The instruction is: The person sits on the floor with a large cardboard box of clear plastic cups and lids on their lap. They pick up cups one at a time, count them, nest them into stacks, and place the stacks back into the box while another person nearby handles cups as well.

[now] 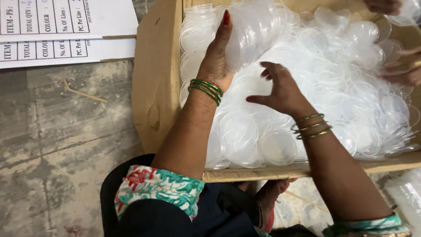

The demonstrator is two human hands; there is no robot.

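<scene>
A cardboard box (155, 87) lies open before me, filled with a heap of clear round plastic lids (342, 79). My left hand (217, 57), with green bangles at the wrist, presses against a stacked row of lids (250, 33) near the box's left wall and holds it. My right hand (280, 90), also with bangles, hovers over the loose lids in the middle with fingers spread and curled, holding nothing that I can see.
Another person's hands (401, 66) reach into the box from the right edge. White printed label sheets (66, 30) lie on the grey worn floor (57, 145) at the top left. A clear plastic bag (408, 193) shows at the lower right.
</scene>
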